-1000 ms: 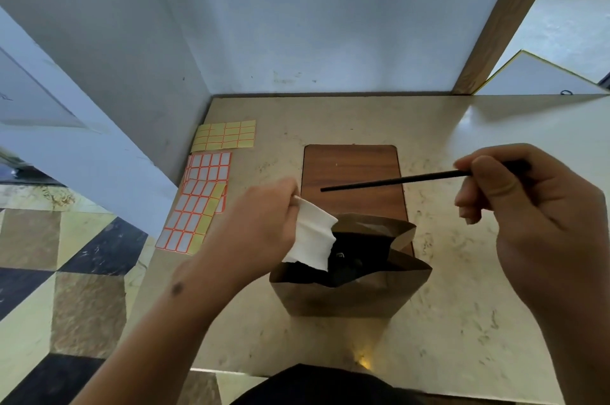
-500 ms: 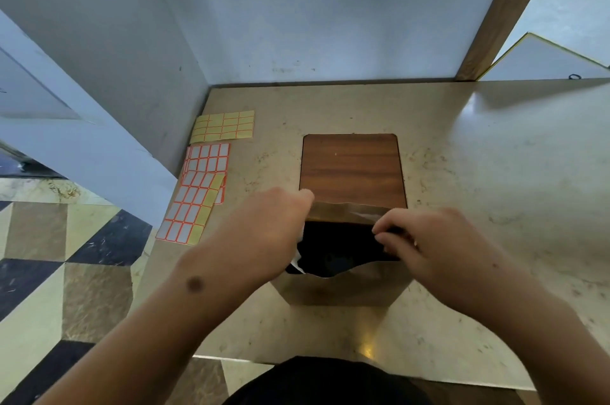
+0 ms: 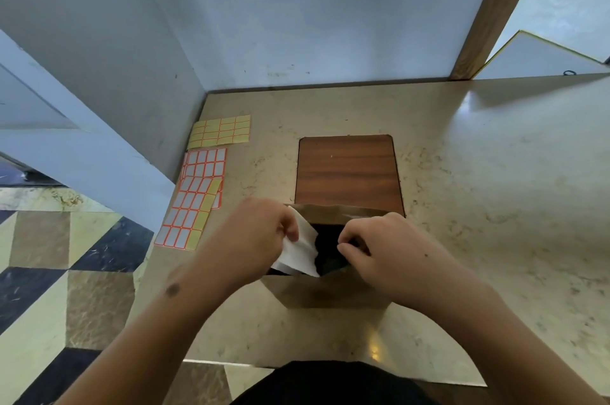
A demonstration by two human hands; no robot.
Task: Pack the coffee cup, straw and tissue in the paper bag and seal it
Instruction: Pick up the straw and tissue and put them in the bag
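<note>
The paper bag (image 3: pixel 330 292) is plain kraft brown, its open mouth dark, nearly black inside. The tissue (image 3: pixel 302 251) at its left lip is white. The counter (image 3: pixel 478 190) is beige stone with faint brown mottling. Set into it, far of the bag, the wooden panel (image 3: pixel 348 170) is reddish brown with horizontal grain. To the left lie label sheets — one (image 3: pixel 220 131) yellow with orange grid lines, another (image 3: pixel 194 200) white labels edged orange-red. The floor (image 3: pixel 66 272) shows black, tan and cream diamonds — a tumbling pattern.
</note>
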